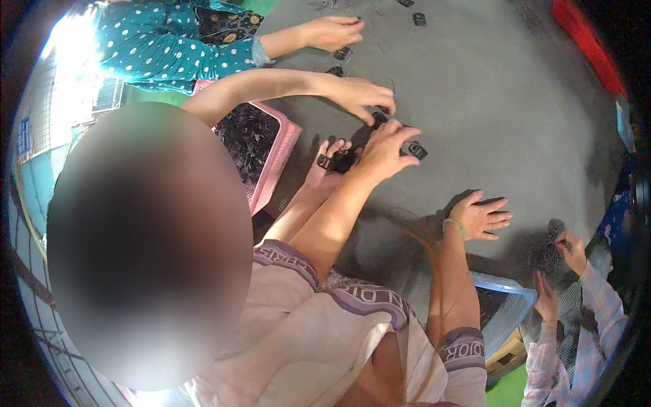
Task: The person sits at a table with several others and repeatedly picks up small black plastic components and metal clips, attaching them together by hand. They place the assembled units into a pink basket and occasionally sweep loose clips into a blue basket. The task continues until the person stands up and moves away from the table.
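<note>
My left hand (390, 150) is over the grey tabletop (488, 102), its thumb and index finger apart. A small black plastic clip (416, 150) lies by those fingertips, and no firm grip on it shows. My right hand (480, 216) is spread palm down on the table, with nothing in it and a green band at the wrist. Close beside my left hand, a co-worker's hand (363, 98) touches a black piece (380, 121). That person's other hand (331, 161), partly behind my arm, has another black piece (327, 162) at its fingers.
A pink basket (291, 146) full of small black parts stands at the left. A blue basket (525, 298) is beside my right forearm. Another person's hand (332, 32) rests at the top; further hands (573, 251) work at the right. More black pieces (419, 19) lie far off.
</note>
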